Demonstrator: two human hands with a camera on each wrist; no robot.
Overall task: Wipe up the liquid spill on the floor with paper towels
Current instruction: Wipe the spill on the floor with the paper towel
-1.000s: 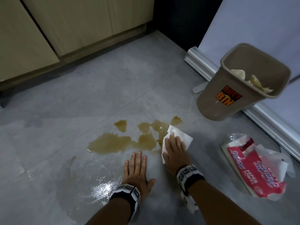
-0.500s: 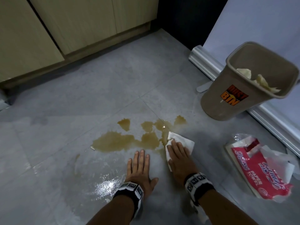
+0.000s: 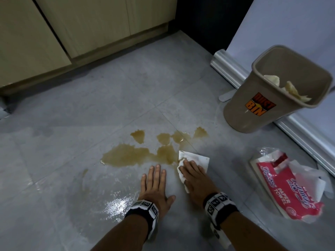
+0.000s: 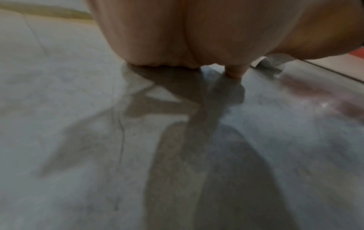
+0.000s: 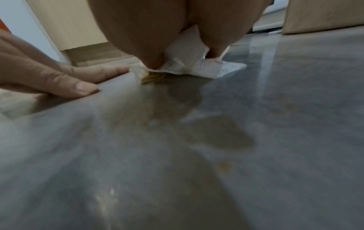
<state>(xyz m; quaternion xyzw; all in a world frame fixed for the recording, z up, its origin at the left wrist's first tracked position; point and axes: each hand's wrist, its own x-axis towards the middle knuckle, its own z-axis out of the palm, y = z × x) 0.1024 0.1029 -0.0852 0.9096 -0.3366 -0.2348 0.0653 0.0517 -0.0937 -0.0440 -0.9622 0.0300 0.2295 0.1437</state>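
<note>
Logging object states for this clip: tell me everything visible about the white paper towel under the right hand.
The white embossed paper towel sheet lies flat and creased on the grey tiled floor, at the right edge of the brown liquid spill. The right hand presses it down with straight fingers. Its near-left edge is soaked yellow-brown; the far corner looks dry.

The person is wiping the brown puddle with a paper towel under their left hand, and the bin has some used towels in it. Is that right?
Almost. The paper towel is under the right hand, not the left; the head view shows it. The left hand lies flat on the bare floor beside it. The rest holds: the towel is at the brown puddle, and the bin holds crumpled towels.
</note>
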